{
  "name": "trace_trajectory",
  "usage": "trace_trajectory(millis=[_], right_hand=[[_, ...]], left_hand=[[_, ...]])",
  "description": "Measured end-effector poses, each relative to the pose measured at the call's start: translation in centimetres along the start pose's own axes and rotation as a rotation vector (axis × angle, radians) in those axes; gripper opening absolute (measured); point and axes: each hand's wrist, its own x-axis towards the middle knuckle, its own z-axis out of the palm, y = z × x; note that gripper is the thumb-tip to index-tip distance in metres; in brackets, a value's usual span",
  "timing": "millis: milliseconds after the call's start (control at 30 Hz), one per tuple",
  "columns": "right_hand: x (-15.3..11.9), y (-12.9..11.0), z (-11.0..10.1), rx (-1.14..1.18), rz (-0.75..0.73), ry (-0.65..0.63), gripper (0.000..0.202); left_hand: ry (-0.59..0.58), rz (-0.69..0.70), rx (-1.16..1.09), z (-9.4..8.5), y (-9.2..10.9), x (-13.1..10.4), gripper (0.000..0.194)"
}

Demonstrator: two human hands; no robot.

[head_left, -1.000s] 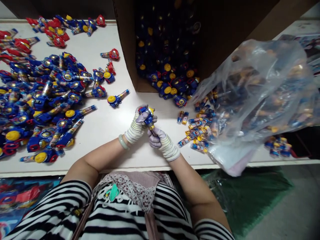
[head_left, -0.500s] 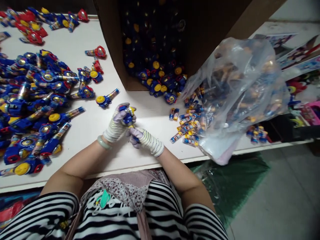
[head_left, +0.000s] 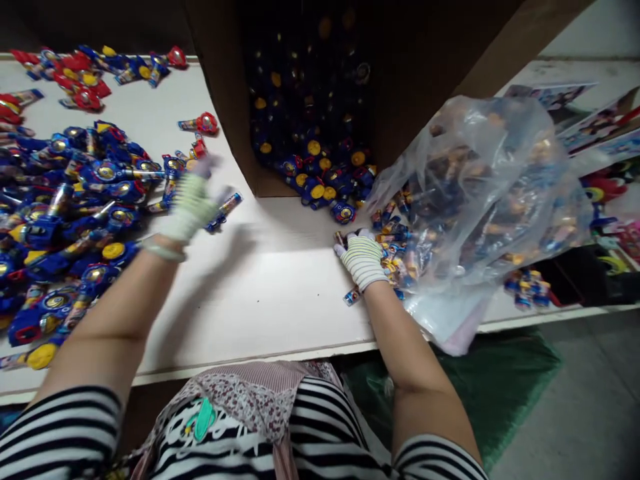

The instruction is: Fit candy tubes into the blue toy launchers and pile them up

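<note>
My left hand (head_left: 193, 203), in a striped glove, is smeared by motion over the right edge of a heap of blue toys (head_left: 105, 172) with yellow discs and clear tubes. It partly covers a single blue toy (head_left: 224, 212) whose printed tube sticks out beside the fingers; whether they grip anything is unclear. On the right, my right hand (head_left: 363, 257) is closed at the near side of a pile of small printed tubes (head_left: 395, 233) with yellow ends. The end of one small tube (head_left: 340, 238) shows between its thumb and fingers.
A deep cardboard box (head_left: 225, 100) holding more blue toys stands open ahead. To the right lies a clear plastic bag (head_left: 480, 180) full of small pieces. Red toys (head_left: 80, 77) lie at the back left. The white table's front edge (head_left: 250, 367) runs close to my body.
My hands have parted from the blue toy they both held in the middle. The left went left toward the heap; the right went right to the small tubes. The view has tilted slightly.
</note>
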Motion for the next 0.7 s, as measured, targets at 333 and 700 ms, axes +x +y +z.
trace_trajectory(millis=[333, 700], right_hand=[[-2.2, -1.2, 2.4, 0.211, -0.18, -0.016, 0.033], [-5.6, -5.6, 2.1, 0.712, -0.307, 0.01, 0.039]], left_hand=[[-0.552, -0.021, 0.273, 20.3, 6.0, 4.5, 0.054], [-0.173, -0.406, -0.661, 12.1, 4.8, -7.3, 0.052]])
